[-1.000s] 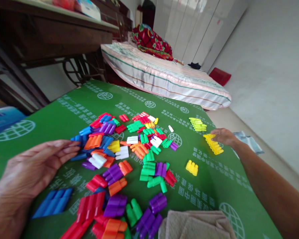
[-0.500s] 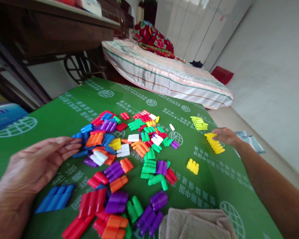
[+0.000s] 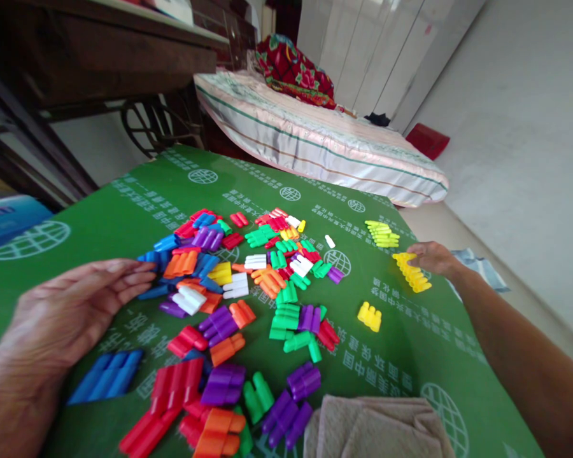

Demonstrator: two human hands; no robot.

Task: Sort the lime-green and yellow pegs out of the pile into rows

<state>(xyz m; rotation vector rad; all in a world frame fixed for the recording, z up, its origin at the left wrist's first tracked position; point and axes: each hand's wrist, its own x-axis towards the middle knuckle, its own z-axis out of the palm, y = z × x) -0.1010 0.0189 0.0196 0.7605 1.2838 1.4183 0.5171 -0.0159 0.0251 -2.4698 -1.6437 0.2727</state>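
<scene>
My left hand [image 3: 76,305] is at the left edge of a pile of plastic bullet-shaped building blocks, fingers pressed together on a blue block [image 3: 156,259]. Part of that block is hidden by the fingertips. On the right, my right hand [image 3: 433,258] has its fingertips closed on the upper end of a row of yellow blocks [image 3: 413,273]. Just behind this row lies a lime-yellow row of blocks [image 3: 382,234]. A separate yellow block [image 3: 370,317] sits nearer to me. Close to my left wrist rests a larger-looking blue block [image 3: 109,376].
Red, green, purple, orange and white blocks lie scattered over the green printed board [image 3: 344,356]. A folded brown cloth [image 3: 377,427] is at the front edge. Beyond stand a bed [image 3: 325,149] and a dark wooden table [image 3: 105,63]. A blue packet [image 3: 12,219] lies far left.
The view has shifted very slightly. Both hands and the blocks stay in the same places.
</scene>
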